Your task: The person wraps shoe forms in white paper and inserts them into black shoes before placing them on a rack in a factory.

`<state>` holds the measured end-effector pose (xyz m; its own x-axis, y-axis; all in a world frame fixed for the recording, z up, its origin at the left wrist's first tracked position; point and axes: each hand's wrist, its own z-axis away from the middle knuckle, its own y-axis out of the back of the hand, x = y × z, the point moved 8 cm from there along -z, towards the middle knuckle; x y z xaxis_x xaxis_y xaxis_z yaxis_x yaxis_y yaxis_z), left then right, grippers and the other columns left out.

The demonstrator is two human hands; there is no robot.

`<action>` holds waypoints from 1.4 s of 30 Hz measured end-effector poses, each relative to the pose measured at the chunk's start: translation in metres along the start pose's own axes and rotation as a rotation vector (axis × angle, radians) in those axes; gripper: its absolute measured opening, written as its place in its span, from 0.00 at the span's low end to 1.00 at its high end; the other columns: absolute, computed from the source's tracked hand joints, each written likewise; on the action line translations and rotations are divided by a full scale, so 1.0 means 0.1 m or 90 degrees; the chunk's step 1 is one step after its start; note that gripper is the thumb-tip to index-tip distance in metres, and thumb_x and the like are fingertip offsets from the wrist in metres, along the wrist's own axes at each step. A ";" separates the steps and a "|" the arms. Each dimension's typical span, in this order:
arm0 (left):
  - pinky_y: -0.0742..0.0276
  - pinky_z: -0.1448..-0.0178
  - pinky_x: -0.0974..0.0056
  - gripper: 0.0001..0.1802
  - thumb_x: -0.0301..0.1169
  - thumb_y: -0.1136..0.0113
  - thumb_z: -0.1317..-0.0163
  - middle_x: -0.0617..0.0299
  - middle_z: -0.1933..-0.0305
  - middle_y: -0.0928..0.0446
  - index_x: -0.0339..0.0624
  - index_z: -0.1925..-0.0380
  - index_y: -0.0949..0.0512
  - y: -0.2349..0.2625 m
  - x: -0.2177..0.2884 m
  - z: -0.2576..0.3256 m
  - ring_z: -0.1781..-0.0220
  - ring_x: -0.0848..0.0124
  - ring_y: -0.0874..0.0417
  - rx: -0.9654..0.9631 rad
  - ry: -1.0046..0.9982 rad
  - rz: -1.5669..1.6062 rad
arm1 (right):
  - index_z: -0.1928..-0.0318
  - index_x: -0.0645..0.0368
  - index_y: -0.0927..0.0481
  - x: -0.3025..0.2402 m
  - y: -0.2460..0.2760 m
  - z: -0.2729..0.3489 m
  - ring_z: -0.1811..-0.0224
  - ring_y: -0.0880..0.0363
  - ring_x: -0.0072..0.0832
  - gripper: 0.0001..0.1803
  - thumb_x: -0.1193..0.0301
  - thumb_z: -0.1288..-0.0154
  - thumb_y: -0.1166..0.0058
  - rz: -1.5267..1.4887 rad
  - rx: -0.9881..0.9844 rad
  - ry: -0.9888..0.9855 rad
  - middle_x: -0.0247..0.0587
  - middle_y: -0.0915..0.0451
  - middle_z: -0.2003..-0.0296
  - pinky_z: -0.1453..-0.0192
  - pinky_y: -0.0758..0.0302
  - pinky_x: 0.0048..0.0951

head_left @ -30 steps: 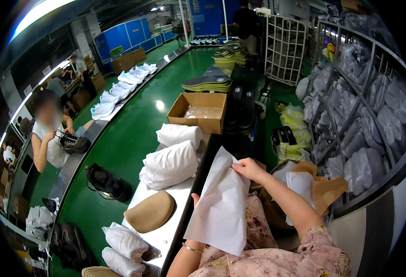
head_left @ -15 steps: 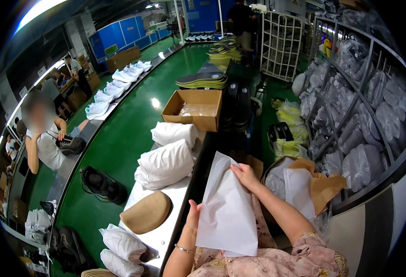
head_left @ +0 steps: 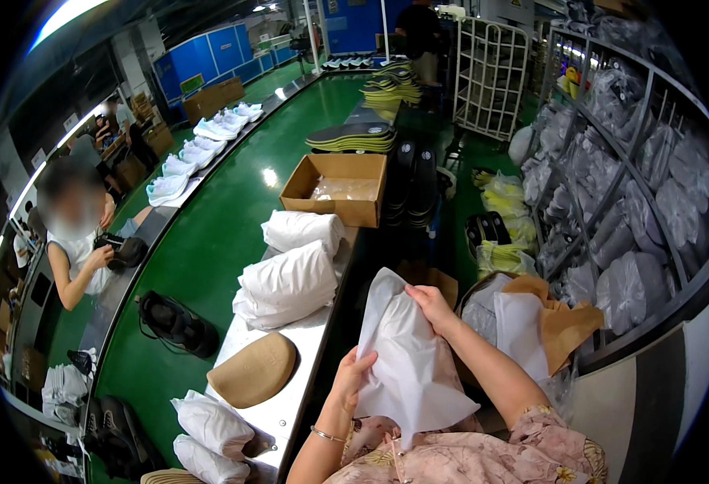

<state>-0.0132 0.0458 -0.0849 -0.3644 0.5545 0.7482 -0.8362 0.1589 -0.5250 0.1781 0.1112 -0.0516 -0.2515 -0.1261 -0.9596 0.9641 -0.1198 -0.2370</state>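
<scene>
A sheet of white tissue paper (head_left: 407,371) hangs creased in front of my body, held between both hands. At its upper right edge my right hand (head_left: 432,309) pinches it. My left hand (head_left: 354,381) is closed on its left edge, thumb on top. Left of the paper, on a white ledge (head_left: 290,355), lie white paper-wrapped bundles (head_left: 286,286) and a tan, rounded insole-shaped piece (head_left: 253,369). Smaller white paper wads (head_left: 213,426) rest nearer to me, beside the ledge's near end.
An open cardboard box (head_left: 335,189) stands beyond the bundles. A black shoe (head_left: 177,324) sits on the green conveyor (head_left: 245,214). Stacked insoles (head_left: 350,139) lie farther off. At right are a metal rack (head_left: 628,153) with bagged shoes and a paper-lined bin (head_left: 523,323). A co-worker (head_left: 80,242) handles a shoe across the belt.
My left hand has moved up and closed on the paper's left edge. The sheet has gone from fairly flat to creased, its lower part swinging right. The co-worker's hand has come down to the shoe.
</scene>
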 end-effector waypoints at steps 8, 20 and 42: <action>0.26 0.52 0.66 0.21 0.21 0.42 0.48 0.56 0.60 0.23 0.32 0.52 0.32 0.04 0.04 0.04 0.60 0.66 0.21 -0.013 0.007 -0.022 | 0.69 0.61 0.21 -0.22 -0.14 0.06 0.72 0.28 0.15 0.15 0.61 0.35 0.51 -0.053 -0.002 -0.055 0.28 0.23 0.73 0.66 0.32 0.18; 0.37 0.39 0.62 0.44 0.32 0.38 0.46 0.48 0.42 0.39 0.33 0.37 0.55 -0.44 0.36 0.07 0.39 0.62 0.37 -0.018 -0.258 -0.231 | 0.71 0.61 0.23 -0.32 -0.33 0.01 0.74 0.34 0.14 0.15 0.62 0.36 0.51 0.088 0.015 0.028 0.27 0.27 0.77 0.69 0.36 0.18; 0.32 0.42 0.59 0.40 0.30 0.39 0.45 0.53 0.41 0.37 0.42 0.36 0.51 -0.42 0.34 0.05 0.42 0.62 0.33 -0.050 -0.114 0.152 | 0.62 0.60 0.29 -0.73 -0.20 0.14 0.70 0.21 0.41 0.21 0.54 0.41 0.49 0.605 0.187 0.402 0.49 0.22 0.75 0.70 0.27 0.35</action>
<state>0.0071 0.0538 -0.0357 -0.6187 0.4327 0.6558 -0.6868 0.1074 -0.7188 0.1763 0.1094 0.0254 0.7231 0.2134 -0.6570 0.6649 -0.4728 0.5783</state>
